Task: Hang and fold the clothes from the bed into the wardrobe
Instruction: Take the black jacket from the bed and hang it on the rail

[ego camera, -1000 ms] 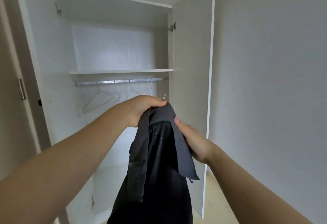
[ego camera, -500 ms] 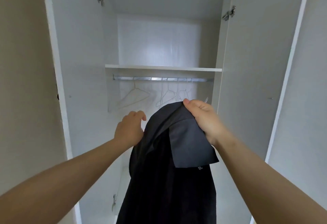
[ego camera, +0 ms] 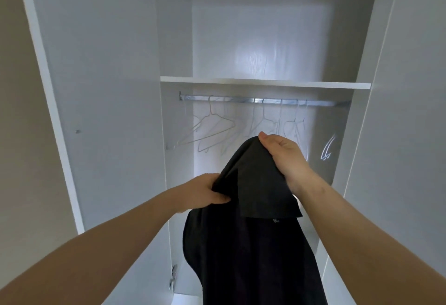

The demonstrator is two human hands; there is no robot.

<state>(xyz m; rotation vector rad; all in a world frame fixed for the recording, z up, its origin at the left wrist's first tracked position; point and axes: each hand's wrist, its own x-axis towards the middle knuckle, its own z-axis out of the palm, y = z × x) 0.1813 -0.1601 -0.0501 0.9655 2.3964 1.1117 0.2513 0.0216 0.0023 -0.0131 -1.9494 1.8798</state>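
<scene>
A dark grey-black garment (ego camera: 251,237) hangs down in front of the open white wardrobe (ego camera: 108,87). My right hand (ego camera: 282,157) grips its top, just below the metal rail (ego camera: 265,101). Lower and to the left, my left hand (ego camera: 205,192) pinches a fold at the garment's left edge. Several pale wire hangers (ego camera: 212,128) hang bare on the rail behind the garment. Whether a hanger sits inside the garment is hidden by the cloth.
A white shelf (ego camera: 265,83) runs above the rail. Both wardrobe doors stand open, the left door (ego camera: 96,111) and the right door (ego camera: 410,111) flanking my arms. One more hanger (ego camera: 327,150) hangs at the rail's far right.
I have stepped closer to the wardrobe. My left hand, which had let go of the garment, now pinches its left edge lower down. My right hand still holds the top.
</scene>
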